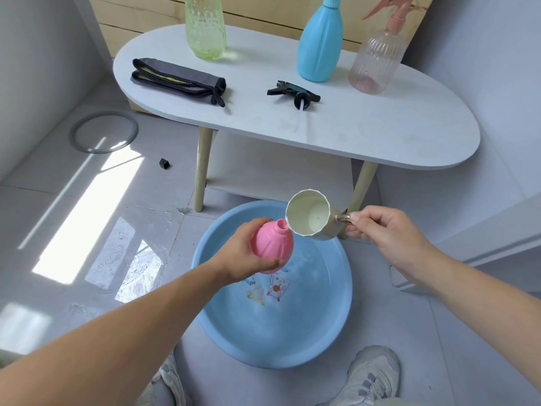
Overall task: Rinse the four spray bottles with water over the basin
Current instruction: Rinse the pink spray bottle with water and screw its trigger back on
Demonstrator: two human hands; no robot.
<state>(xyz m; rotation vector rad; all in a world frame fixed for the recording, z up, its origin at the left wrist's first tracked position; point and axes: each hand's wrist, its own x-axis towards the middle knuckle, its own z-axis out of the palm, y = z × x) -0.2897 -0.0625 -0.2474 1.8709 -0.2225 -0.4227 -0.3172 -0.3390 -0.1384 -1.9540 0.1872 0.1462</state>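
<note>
Pink plastic bottle (272,247), light and probably slippery when wet, is gripped around its belly by the left hand (246,253) above the basin (336,317); the right hand (383,230) holds a cup (308,213) by the handle.

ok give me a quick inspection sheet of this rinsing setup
surface: white oval table, tiled floor below
job's things: pink bottle, uncapped, over blue basin; cup tipped towards its mouth; green bottle, blue bottle, clear bottle on table
clutter: black spray head and folded grey cloth on table; ring and black cap on floor
grips: left hand holds pink bottle; right hand holds cup handle
cables: nothing seen
surroundings: wooden panel, grey walls
</note>
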